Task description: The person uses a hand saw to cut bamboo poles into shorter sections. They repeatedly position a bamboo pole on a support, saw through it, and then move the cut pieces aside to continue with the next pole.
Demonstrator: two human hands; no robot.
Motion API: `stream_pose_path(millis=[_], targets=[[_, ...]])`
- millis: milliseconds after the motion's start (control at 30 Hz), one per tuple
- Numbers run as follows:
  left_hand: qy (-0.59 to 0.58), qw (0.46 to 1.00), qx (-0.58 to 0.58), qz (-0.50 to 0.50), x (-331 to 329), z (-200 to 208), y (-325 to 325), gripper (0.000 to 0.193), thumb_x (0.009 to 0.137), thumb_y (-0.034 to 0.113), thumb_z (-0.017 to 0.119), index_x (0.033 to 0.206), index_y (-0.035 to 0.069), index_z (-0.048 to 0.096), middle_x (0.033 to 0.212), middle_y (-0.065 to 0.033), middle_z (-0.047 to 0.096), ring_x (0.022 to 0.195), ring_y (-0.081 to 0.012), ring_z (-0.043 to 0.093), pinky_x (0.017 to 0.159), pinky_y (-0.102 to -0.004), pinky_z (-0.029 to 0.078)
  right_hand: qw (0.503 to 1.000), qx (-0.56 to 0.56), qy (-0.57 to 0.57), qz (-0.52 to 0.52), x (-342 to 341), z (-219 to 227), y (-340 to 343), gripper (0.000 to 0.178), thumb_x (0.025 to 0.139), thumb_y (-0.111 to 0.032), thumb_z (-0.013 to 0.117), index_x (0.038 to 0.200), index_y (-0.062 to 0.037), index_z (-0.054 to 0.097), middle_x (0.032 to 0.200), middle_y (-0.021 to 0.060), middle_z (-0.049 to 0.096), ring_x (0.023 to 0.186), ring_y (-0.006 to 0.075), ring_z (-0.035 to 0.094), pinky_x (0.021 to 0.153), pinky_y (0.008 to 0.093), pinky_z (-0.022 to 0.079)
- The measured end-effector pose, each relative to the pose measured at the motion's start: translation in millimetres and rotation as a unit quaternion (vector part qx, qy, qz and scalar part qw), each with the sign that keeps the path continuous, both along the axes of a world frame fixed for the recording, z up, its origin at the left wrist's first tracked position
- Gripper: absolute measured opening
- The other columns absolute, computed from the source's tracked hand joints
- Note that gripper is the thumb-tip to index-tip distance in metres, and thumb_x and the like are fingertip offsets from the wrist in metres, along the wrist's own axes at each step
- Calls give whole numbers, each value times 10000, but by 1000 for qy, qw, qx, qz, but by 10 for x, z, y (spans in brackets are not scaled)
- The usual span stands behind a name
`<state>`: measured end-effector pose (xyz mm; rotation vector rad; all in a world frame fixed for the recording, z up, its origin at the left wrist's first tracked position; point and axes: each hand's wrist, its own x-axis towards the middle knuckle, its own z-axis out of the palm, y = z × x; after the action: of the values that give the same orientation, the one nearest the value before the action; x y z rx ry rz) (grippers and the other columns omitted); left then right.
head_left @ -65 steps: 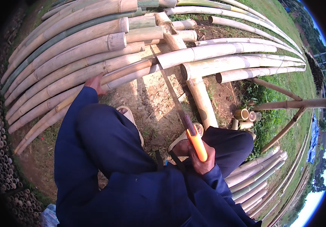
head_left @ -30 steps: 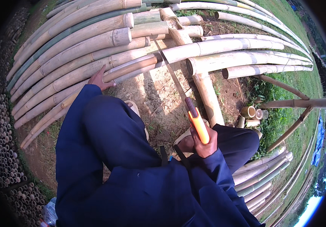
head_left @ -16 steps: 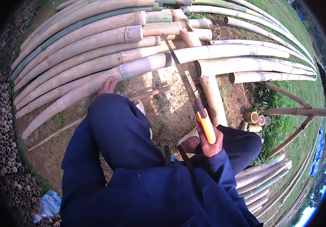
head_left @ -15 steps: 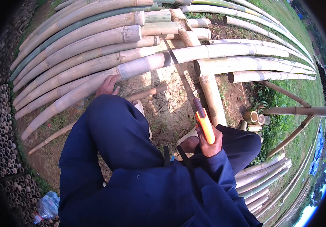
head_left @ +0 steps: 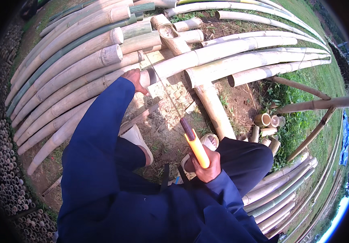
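left hand (head_left: 136,79) grips the cut end of a long pale bamboo pole (head_left: 81,87) lying on the pile. right hand (head_left: 207,166) is closed around the orange handle of a thin-bladed hand saw (head_left: 182,121), blade pointing toward that pole end. no fresh cut shows yet; short cut bamboo pieces (head_left: 267,123) lie near the grass.

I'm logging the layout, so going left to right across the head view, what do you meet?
Stacked cut bamboo ends → left hand on a bamboo pole → saw in right hand → short bamboo offcuts → grass.
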<state>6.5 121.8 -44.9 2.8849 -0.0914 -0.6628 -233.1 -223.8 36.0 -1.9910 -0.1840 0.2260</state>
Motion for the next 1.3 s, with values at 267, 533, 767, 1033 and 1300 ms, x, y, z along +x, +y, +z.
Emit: stream_pose_path(millis=[267,533,767,1033,1300], targets=[[-74,997,-10,38,99,-311,-129,855,604,376,952,1265,-29,590,1187,-229,691,1141,-381,678,979,-463,546,1000,6,-2,16,32,-5,-17,139,875,25,681,1013,18,679,762,133,655,651,244,657,633,342,510],[-106,993,-52,22,53,-240,-119,780,592,279,937,1186,-82,582,1108,-281,702,1068,-429,691,948,-483,554,999,10,-41,6,-87,46,-31,231,819,14,714,1044,-14,668,850,199,675,765,414,694,670,453,551],[-142,986,-88,-15,-375,44,-17,750,592,293,913,1153,-76,578,978,-272,707,969,-453,697,890,-509,555,998,-14,-61,16,-523,259,-119,127,802,13,744,871,-31,648,721,148,634,664,372,684,596,443,538],[-151,985,-68,-37,-909,136,-255,707,611,324,895,1109,-61,573,979,-280,704,958,-444,707,883,-492,561,998,-8,-50,34,-949,465,-241,214,847,1,740,1058,-3,702,808,176,700,736,360,735,681,396,575],[-112,993,-19,35,-962,178,-373,810,588,336,932,1229,-7,575,1086,-242,697,1062,-425,684,916,-500,540,999,24,-33,24,-1025,412,-273,178,910,-12,714,1078,36,682,796,139,689,656,216,663,656,318,522]])
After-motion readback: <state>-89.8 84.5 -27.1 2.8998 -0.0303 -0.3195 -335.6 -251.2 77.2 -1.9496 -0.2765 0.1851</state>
